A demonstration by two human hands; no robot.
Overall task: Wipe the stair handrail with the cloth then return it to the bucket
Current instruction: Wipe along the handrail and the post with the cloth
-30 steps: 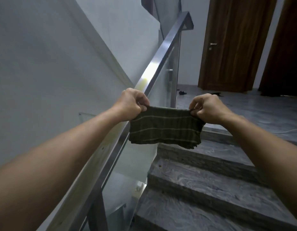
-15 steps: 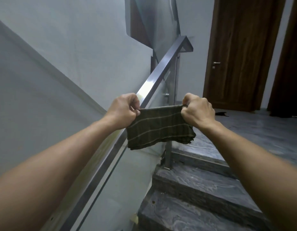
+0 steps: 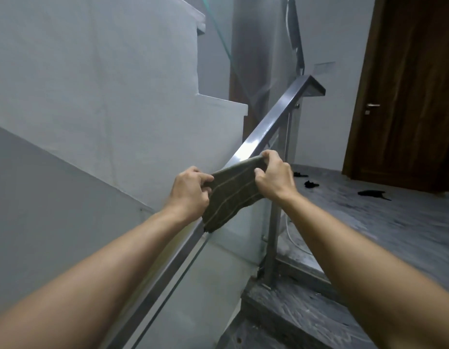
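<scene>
A dark olive cloth point(image 3: 231, 195) with thin pale stripes is stretched between both hands over the steel stair handrail point(image 3: 273, 124). My left hand point(image 3: 190, 192) pinches its lower left edge. My right hand point(image 3: 275, 178) grips its upper right edge, right at the rail's top face. The cloth drapes across the rail and hangs down its right side. The rail runs from bottom left up to a corner cap at the landing. No bucket is in view.
A glass panel point(image 3: 218, 268) fills the space under the rail, held by a steel post point(image 3: 273, 238). Dark grey stone steps point(image 3: 306, 311) rise to a landing point(image 3: 394, 217) with small dark items lying on it. A brown door point(image 3: 407, 96) stands at the back right. White wall on the left.
Both hands have carried the cloth up and left from in front of the steps onto the handrail. The hands are closer together and the view has moved nearer the landing.
</scene>
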